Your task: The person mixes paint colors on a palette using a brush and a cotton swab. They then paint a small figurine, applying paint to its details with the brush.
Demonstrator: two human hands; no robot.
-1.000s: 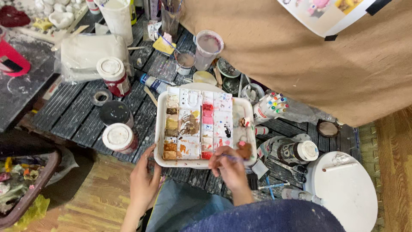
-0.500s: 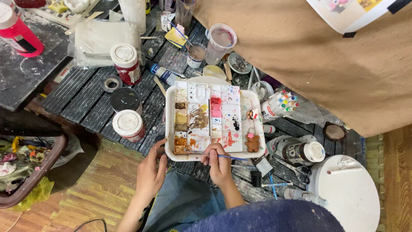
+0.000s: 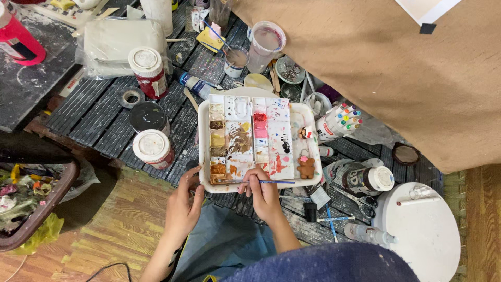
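The right hand point(image 3: 263, 194) has its fingers pinched around a thin blue-handled paintbrush point(image 3: 255, 181), held level with its tip over the brown wells at the palette's near left corner. The left hand point(image 3: 183, 204) curls its fingers at the near left edge of the white tray point(image 3: 204, 146) that holds the paint palette point(image 3: 249, 137). A small brown bear figure point(image 3: 306, 166) lies in the tray's right side. White-lidded paint jars point(image 3: 153, 148) stand just left, on the dark slatted table point(image 3: 88, 112).
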